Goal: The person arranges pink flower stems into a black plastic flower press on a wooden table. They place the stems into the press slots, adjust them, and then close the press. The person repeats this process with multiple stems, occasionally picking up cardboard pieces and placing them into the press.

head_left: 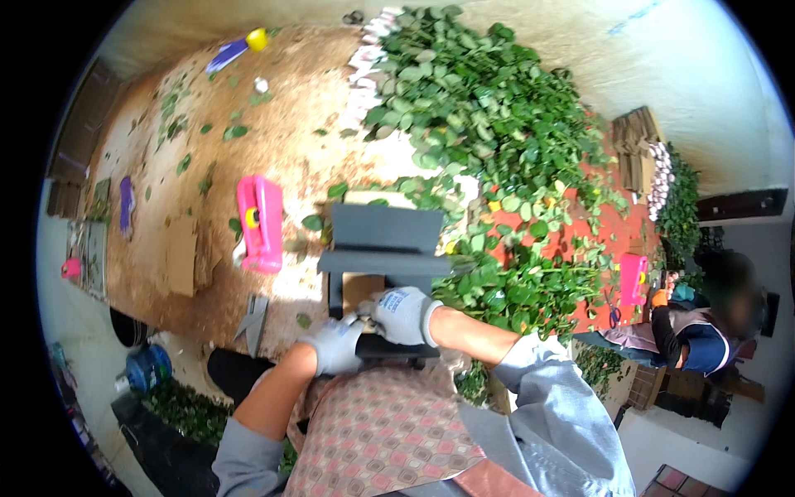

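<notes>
Stand [386,228], dark grey, stood at the near edge of the table [290,91], with brown card [363,290] showing in its opening. The left hand [335,344] and right hand [406,315], in pale gloves, met over the stand's near end. Their fingers were curled close together; whether they gripped the stand, something small or nothing could not be told.

Flat panels and straight edges suggested a stiff body of moderate weight, unlikely to bend, although its smooth faces might have slid under gloves. The soundest hold was judged to be 1 hand on each side of the frame, below the crossbar [385,263]. The card appeared light and easily creased at its corners. Stems [497,108], heaped toward the far edge, looked soft and easily bruised; a hold low on the stalks would probably have spared the leaves.

Gloves and apron [385,431] concealed parts of the stand's near end, and any fixing to the table was out of sight. Dense foliage masked most stalks. The grey tool [252,325] at the near edge, left of the stand, was hard to identify. Beyond the right edge, a co-worker [700,340] appeared small and partly blurred.
</notes>
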